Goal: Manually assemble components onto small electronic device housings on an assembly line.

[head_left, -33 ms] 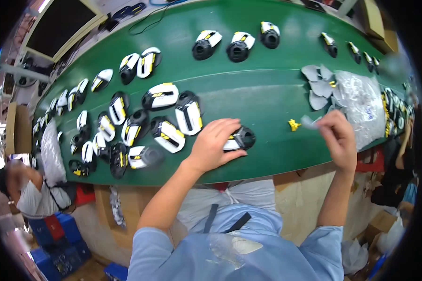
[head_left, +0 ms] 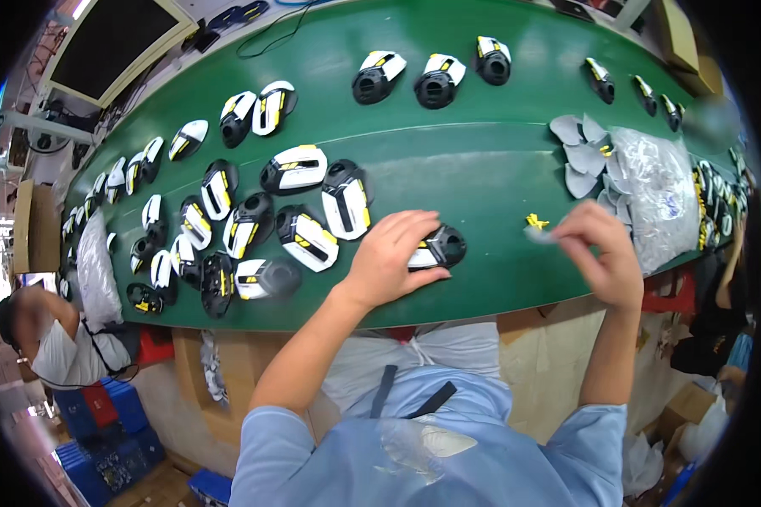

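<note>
Your left hand (head_left: 397,260) grips a black-and-white shell (head_left: 450,246) on the near side of the green table (head_left: 473,177), thumb and fingers spread around it. Right hand (head_left: 596,252) pinches a translucent grey piece (head_left: 539,236) close by small yellow parts (head_left: 535,221). Farther right, grey flaps (head_left: 583,158) beside a plastic bag (head_left: 658,190).

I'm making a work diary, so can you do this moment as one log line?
left hand: holding black-and-white shell | right hand: holding pale piece | nearby: yellow cluster, grey pieces, plastic bag
</note>
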Demonstrator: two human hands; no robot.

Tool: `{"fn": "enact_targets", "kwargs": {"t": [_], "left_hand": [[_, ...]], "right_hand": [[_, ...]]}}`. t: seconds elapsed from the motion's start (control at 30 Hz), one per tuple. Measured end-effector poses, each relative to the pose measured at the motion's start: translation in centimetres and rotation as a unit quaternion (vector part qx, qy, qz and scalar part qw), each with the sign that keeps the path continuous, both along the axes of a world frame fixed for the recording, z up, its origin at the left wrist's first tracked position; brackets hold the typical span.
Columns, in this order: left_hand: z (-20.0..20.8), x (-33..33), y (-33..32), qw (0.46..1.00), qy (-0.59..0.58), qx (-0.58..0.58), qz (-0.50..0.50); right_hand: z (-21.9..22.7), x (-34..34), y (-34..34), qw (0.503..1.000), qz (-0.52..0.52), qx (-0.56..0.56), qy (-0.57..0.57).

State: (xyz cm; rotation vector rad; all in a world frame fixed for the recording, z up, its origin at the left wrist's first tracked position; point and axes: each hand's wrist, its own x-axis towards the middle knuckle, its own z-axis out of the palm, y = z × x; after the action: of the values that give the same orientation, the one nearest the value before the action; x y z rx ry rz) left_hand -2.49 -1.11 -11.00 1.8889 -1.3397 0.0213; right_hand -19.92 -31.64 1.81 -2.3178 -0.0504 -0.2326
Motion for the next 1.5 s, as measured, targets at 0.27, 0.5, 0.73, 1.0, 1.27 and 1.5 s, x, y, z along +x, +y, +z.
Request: {"fn": "enact_targets", "kwargs": {"t": [0.27,0.5,0.73,1.0,1.27,1.5], "left_hand": [[-0.1,-0.2,0.7,1.000,0.003,0.003,0.021],[-0.9,-0.4,0.8,0.998,0.051,-0.028,0.019],[-0.9,-0.3,0.9,0.998,0.047,-0.032,0.002],[-1.0,-0.3,0.8,0.998,0.054,-0.016,0.005],[-0.2,0.0,0.7,1.000,0.021,0.012,-0.008],[0.0,0.0,0.5,0.999,-0.017,0.022,0.038]], "right_hand": [[-5.2,9.3,7.7,0.947,0.284,-0.147,0.028],[-8.4,6.2,9.0,0.994,0.073,-0.081,-0.023],[-10.1,6.4,8.6,0.994,0.071,-0.050,-0.065],[-8.7,7.0,8.9,0.983,0.074,-0.129,-0.106],[-9.3,5.5,8.7,0.996,0.045,-0.069,-0.044],[-7.8,5.7,9.1,0.993,0.065,-0.099,-0.023]]}}
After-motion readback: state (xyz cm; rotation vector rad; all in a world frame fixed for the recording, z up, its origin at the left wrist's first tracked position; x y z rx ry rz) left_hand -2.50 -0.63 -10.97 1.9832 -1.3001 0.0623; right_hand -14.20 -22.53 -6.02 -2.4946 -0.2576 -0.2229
